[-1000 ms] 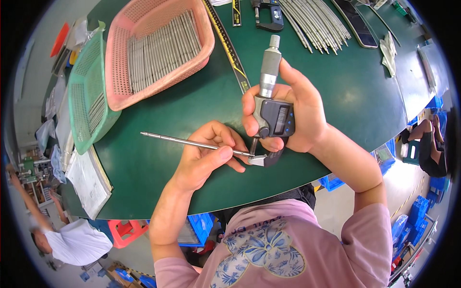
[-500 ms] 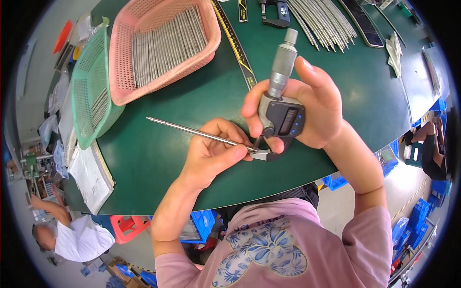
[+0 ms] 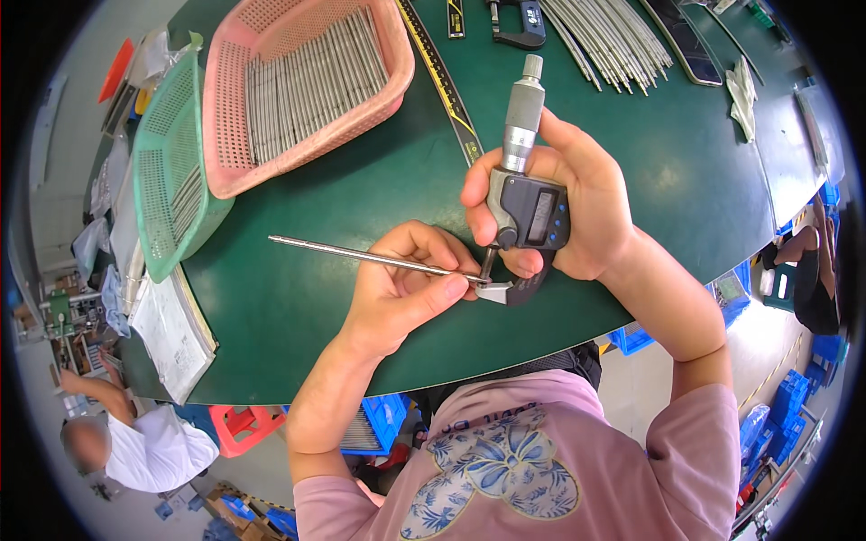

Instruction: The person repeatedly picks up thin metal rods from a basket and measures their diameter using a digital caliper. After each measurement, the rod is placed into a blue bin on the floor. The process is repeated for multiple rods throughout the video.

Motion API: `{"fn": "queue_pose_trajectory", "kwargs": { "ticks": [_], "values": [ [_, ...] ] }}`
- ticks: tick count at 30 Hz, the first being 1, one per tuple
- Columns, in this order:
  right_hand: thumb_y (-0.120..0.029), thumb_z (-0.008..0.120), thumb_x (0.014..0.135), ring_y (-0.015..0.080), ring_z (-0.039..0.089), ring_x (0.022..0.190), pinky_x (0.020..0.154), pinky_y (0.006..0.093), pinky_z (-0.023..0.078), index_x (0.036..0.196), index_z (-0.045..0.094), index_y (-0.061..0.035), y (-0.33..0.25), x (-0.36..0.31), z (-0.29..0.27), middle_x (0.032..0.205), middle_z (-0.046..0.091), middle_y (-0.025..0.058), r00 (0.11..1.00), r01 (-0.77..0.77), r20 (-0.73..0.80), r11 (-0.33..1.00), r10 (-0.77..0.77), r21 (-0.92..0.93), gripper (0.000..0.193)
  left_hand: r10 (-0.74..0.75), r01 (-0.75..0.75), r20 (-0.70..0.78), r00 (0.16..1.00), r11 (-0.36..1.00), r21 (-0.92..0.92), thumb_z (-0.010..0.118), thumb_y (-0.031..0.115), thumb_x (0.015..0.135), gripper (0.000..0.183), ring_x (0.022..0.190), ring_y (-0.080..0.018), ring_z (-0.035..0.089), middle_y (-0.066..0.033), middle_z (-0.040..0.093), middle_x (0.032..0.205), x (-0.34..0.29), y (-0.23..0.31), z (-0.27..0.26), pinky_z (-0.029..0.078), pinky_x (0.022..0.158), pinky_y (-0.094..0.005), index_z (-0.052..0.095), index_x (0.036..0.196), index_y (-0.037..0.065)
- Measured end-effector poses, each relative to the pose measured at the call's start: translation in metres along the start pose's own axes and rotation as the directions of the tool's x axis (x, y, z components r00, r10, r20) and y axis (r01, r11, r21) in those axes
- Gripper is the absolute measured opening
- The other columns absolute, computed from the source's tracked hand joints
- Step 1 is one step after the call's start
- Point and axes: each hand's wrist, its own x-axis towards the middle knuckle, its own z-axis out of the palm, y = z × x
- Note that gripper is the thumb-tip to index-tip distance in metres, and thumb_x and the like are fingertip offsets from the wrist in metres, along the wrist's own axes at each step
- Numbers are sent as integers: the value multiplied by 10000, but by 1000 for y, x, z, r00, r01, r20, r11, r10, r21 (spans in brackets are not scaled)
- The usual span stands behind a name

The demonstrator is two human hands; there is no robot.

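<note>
Left hand (image 3: 401, 288) closed around a thin steel rod (image 3: 361, 257), thumb and fingers pinching it near its right end. The rod lies almost level above the green bench (image 3: 298, 316), its free end pointing out to the left. Its right end sits in the measuring gap of a digital micrometer (image 3: 528, 212).

Right hand (image 3: 577, 203) wrapped around the micrometer, gripping the dark frame with the display facing up toward the camera. The silver thimble stands upward and away from the body, clear of the fingers. The curved lower frame of the tool rests just beside the left thumb tip. Both hands are held over the near edge of the bench, close together, touching or nearly so around the tool.

On the bench further back: a pink basket (image 3: 397, 63) filled with similar steel rods laid side by side, and just to its left a green basket (image 3: 153, 207) tilted on its side, also holding rods. A loose bundle of rods (image 3: 613, 36) lies at the far right. A long ruler (image 3: 446, 90) runs diagonally between the pink basket and the micrometer. Papers (image 3: 167, 334) lie at the left edge of the bench.
</note>
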Motion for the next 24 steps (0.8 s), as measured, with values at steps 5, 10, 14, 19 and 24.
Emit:
{"fn": "queue_pose_trajectory", "kwargs": {
  "ticks": [5,10,14,19,24],
  "values": [
    [-595,237,834,155,469,418,404,234,387,838,543,15,1,1,0,672,581,113,1000,14,-1,1000,-14,-8,682,-6,6,13,1000,1000,18,601,-23,765,157,793,-147,578,-117,562,904,0,1,0,488,702,-264,475,851,17],
    [-624,341,808,137,455,398,380,224,365,781,547,3,1,0,5,622,574,95,995,44,-83,990,-56,-137,661,-17,17,33,999,1000,-2,605,-18,760,161,797,-144,573,-106,563,902,0,1,0,483,712,-264,479,853,18],
    [-664,298,801,150,448,373,318,229,372,770,548,-9,1,0,5,609,555,135,992,60,-95,982,-78,-181,701,-35,34,33,999,999,38,615,0,760,175,786,-143,571,-92,566,891,0,4,2,486,713,-268,482,874,13],
    [-673,284,797,146,447,374,322,228,373,778,549,-8,-1,-1,6,608,556,131,992,65,-97,982,-83,-176,716,-34,34,-31,999,999,4,616,36,783,164,759,-136,571,-81,567,855,0,0,8,493,690,-261,483,873,6],
    [-680,243,800,147,447,374,333,227,381,811,546,6,1,1,1,639,559,139,996,89,-20,992,-92,-92,750,-17,17,-64,998,1000,11,607,54,802,148,741,-131,571,-85,567,832,0,-2,8,492,665,-249,481,860,3]
  ]
}}
